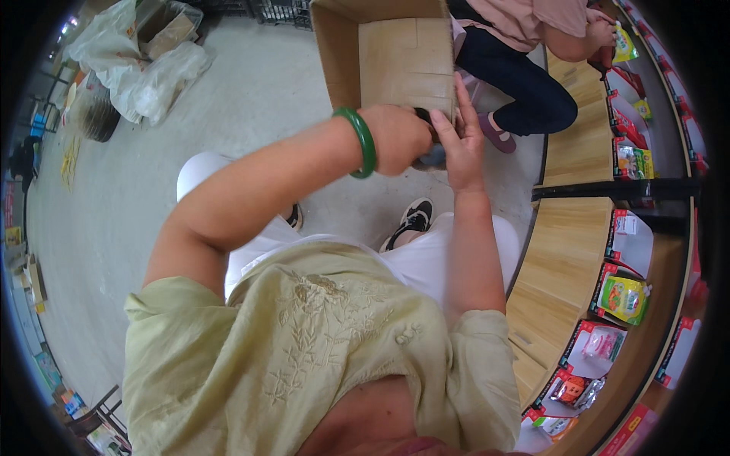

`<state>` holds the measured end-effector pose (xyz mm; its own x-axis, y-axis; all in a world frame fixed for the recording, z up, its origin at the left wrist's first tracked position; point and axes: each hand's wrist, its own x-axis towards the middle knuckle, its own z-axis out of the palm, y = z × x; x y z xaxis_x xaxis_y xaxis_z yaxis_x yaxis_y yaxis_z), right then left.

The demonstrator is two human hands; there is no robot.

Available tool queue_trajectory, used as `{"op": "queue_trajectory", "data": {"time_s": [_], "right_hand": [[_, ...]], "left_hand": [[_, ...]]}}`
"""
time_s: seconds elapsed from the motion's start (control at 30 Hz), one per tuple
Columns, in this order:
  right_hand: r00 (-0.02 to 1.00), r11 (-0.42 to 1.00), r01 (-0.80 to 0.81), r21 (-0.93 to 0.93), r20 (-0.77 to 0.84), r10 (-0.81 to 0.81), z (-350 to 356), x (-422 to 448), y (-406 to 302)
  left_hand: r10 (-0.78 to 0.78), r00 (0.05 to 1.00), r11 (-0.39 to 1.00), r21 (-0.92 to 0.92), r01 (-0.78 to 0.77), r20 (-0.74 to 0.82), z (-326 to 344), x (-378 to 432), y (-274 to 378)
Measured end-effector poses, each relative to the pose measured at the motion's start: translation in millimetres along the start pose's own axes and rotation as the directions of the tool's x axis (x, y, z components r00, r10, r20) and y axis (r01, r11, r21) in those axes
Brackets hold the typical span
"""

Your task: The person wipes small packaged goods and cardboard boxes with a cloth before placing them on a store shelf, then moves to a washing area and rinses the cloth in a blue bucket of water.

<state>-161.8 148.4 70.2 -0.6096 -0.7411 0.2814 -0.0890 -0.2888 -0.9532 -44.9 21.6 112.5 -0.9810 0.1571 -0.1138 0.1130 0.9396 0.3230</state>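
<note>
An open cardboard box is in front of me, its bare brown inside facing up. My left hand, with a green bangle at the wrist, is closed around a dark object at the box's near right corner. Its kind is unclear, as my fingers hide most of it. A grey-blue part shows below those fingers. My right hand reaches up on the other side, fingers along the box's right wall and thumb by the dark object. Whether it grips the box or the object is hidden.
A seated person at upper right holds a yellow-green packet. Along the right runs a wooden shelf unit with red-edged bins holding packets, including a yellow-green pouch. Plastic bags lie on the concrete floor.
</note>
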Motion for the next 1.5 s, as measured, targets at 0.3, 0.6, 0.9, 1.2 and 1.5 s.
{"op": "queue_trajectory", "data": {"time_s": [0.3, 0.6, 0.9, 1.2, 1.5], "right_hand": [[0.971, 0.968, 0.227, -0.104, -0.048, -0.233, 14.2, -0.6, -15.4], [0.937, 0.950, 0.228, -0.215, -0.216, -0.274, 22.0, -2.4, 5.9], [0.981, 0.999, 0.049, -0.005, -0.190, -0.049, 5.1, 4.3, 6.5], [0.978, 0.930, 0.090, -0.357, -0.146, -0.150, -3.6, 4.5, 18.5], [0.929, 0.772, 0.305, -0.558, -0.004, -0.370, 26.9, -11.8, 0.5]], "left_hand": [[-0.255, 0.794, 0.723, 0.436, 0.536, -0.552, -71.1, 8.9, -37.6], [-0.471, 0.869, 0.878, 0.180, 0.444, 0.154, -4.9, 24.0, 0.3], [-0.061, 0.997, 0.506, -0.860, 0.063, 0.037, 4.8, 31.6, -15.8], [-0.161, 0.861, 0.976, 0.049, 0.210, -0.482, -48.0, -19.6, -69.0], [-0.431, 0.801, 0.572, 0.560, 0.599, -0.416, 13.4, 1.3, -78.0]]}}
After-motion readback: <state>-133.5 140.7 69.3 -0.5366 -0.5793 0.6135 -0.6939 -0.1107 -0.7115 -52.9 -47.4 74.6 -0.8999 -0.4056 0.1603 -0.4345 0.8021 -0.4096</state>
